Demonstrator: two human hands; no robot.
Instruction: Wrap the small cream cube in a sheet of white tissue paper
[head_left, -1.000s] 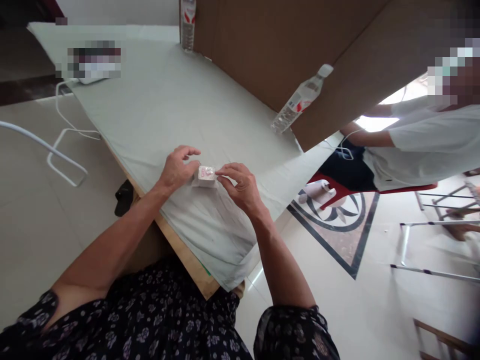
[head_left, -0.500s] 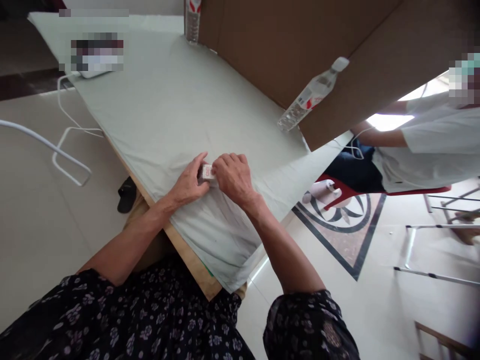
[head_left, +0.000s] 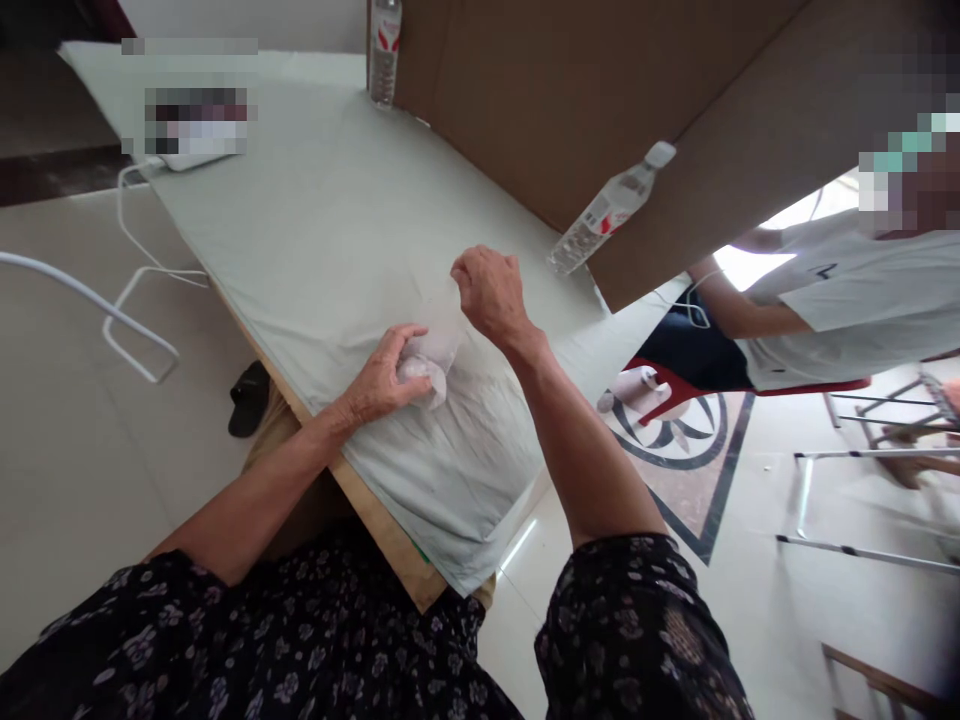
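In the head view my left hand [head_left: 384, 375] curves its thumb and fingers around a small whitish bundle [head_left: 427, 383] low over the table. The bundle looks wrapped in thin translucent plastic film; what lies inside it cannot be made out. From it a sheet of plastic film [head_left: 441, 328] stretches up and right to my right hand [head_left: 491, 292]. My right hand is closed, its fingertips pinching the far edge of that film. Both hands are over the pale cloth [head_left: 315, 230] that covers the table, near its front corner.
A water bottle [head_left: 611, 212] leans against a large brown cardboard sheet [head_left: 570, 110], and another bottle [head_left: 384, 60] stands farther back. A white device [head_left: 202, 150] with cables sits at the left edge. To the right a person in a white shirt [head_left: 855, 300] is seated.
My right hand has moved up and away from my left, drawing out the plastic film between them. The red-printed white face seen before is now out of sight. The camera view has shifted slightly.
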